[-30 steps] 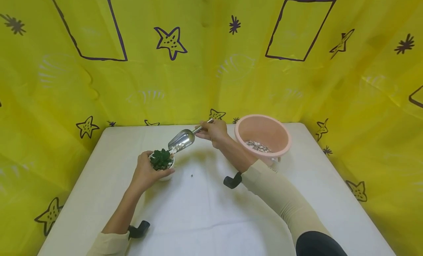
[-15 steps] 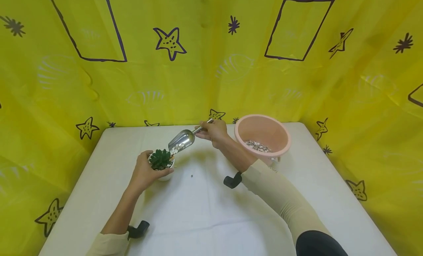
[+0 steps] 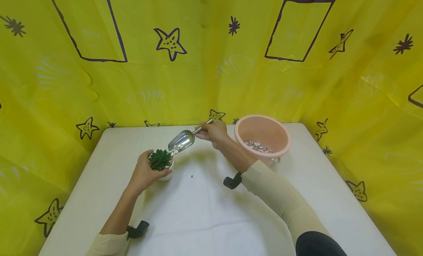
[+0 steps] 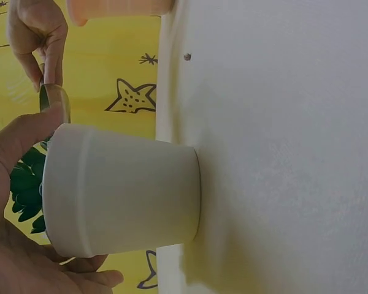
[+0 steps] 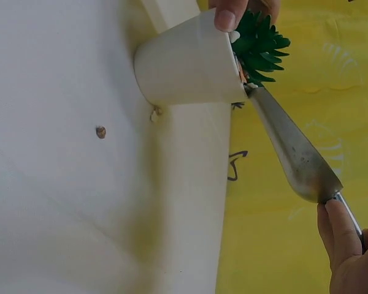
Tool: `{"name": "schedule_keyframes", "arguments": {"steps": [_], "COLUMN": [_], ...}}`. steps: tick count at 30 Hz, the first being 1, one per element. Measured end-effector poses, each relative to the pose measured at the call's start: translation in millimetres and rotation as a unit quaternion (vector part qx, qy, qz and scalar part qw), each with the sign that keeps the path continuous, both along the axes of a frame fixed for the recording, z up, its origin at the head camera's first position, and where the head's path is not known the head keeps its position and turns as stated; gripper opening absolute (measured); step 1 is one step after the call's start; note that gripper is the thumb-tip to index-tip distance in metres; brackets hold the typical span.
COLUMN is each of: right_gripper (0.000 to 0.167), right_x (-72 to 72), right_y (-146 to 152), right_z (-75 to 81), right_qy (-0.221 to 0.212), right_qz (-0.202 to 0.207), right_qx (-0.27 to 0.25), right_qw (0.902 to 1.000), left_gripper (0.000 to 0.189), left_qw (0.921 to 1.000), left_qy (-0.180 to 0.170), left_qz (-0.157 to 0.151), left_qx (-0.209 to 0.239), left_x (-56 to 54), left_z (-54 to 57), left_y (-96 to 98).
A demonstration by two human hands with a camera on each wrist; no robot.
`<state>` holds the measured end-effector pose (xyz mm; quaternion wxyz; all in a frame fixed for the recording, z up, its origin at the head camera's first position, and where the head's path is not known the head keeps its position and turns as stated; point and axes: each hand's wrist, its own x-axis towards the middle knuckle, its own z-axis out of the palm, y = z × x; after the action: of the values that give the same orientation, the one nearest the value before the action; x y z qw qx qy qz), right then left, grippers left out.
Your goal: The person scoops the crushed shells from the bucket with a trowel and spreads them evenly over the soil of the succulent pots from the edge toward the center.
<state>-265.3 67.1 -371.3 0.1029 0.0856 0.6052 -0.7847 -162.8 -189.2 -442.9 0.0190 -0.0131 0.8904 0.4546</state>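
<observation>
A green succulent (image 3: 160, 160) grows in a small white pot (image 4: 129, 190) standing on the white table. My left hand (image 3: 145, 173) grips this pot round its rim, thumb on the near right side and fingers behind. With my right hand (image 3: 214, 133) I hold a metal scoop (image 3: 182, 139) by its handle, tilted down to the left. Pale pebbles (image 3: 177, 148) lie in the scoop toward its lip. In the right wrist view the scoop's lip (image 5: 255, 93) meets the pot's rim beside the leaves.
A pink tub (image 3: 262, 133) with pebbles in its bottom stands at the back right, by my right forearm. One small dark pebble (image 3: 191, 176) lies on the table (image 3: 211, 208) right of the pot. A yellow patterned curtain (image 3: 198, 83) hangs behind the table.
The pot and my left hand have shifted very slightly to the left, and the succulent leans a little differently. My right hand and the scoop stay nearly still.
</observation>
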Motion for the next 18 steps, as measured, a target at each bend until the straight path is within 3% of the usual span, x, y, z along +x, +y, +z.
{"name": "schedule_keyframes", "arguments": {"steps": [7,18], "right_gripper": [0.01,0.011], "right_x": [0.6,-0.4], "right_y": [-0.4,-0.2], "right_z": [-1.1,-1.0], "right_qy": [0.0,-0.002], "right_qz": [0.002,-0.002], "right_qx": [-0.003,0.001], "right_qw": [1.0,1.0], "left_gripper": [0.103,0.106], "left_qw": [0.9998,0.9999], "left_qy": [0.008,-0.008], "left_qz": [0.015,-0.001], "left_qx": [0.005,0.009], "left_x": [1.5,0.0], "left_z": [-2.9,-1.2], "left_y": [1.5,0.3]}}
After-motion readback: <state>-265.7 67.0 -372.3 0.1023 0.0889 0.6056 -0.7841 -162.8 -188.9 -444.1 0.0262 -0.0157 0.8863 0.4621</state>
